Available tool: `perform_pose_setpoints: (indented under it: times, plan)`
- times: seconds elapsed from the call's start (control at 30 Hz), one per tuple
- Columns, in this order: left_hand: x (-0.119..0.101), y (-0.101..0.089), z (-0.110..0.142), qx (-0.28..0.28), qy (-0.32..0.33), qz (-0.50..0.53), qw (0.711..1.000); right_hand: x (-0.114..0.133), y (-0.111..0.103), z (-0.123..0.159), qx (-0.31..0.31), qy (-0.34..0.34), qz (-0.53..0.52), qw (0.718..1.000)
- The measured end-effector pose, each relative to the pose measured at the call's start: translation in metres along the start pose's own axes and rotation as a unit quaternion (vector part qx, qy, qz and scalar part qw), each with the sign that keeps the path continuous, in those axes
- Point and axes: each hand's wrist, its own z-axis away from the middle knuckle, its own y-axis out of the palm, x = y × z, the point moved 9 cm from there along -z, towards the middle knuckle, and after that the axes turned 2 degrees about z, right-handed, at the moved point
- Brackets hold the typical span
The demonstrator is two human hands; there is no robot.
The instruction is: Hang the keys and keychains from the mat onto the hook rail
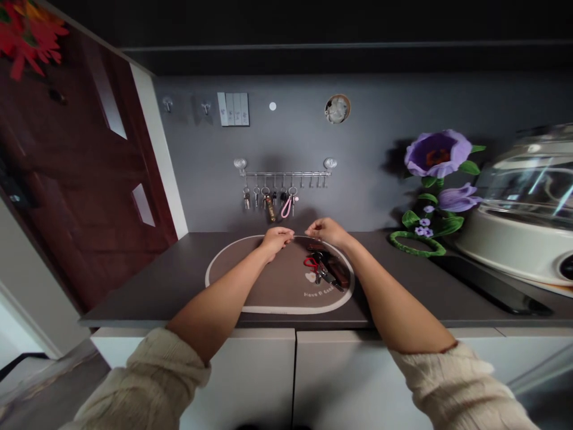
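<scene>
Over the back of the oval brown mat, my left hand is closed, thumb and fingertips pressed together. Just to its right, my right hand is also closed in a pinch, the two sets of fingertips a small gap apart. Whatever either pinch holds is too small or hidden to make out. Below my right hand lies a pile of keys with dark fobs and a red loop. Behind my hands, several key rings with keys hang from a clear hook rail, among them a pink strap.
Purple knitted flowers and a green ring stand on the right of the dark counter. A black phone-like slab lies beside a white appliance with a clear lid. A dark red door is at left.
</scene>
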Motion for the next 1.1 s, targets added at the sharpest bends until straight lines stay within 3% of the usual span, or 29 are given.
perform_pose_setpoints:
  times: [0.17,0.3,0.63,1.1]
  plan:
    - [0.002,0.006,-0.002,0.013,-0.006,-0.009,1.0,-0.008,0.008,-0.001,0.058,0.002,0.087,0.995]
    - [0.002,0.008,-0.002,0.019,-0.002,-0.019,1.0,-0.013,0.008,0.001,0.066,0.018,0.13,0.989]
    - [0.006,0.007,-0.006,0.035,-0.001,-0.005,0.999,-0.016,0.019,0.02,0.197,0.048,0.089,0.975]
    - [0.008,0.007,-0.008,0.038,0.003,0.001,0.999,-0.01,0.021,0.023,0.212,0.032,0.09,0.973]
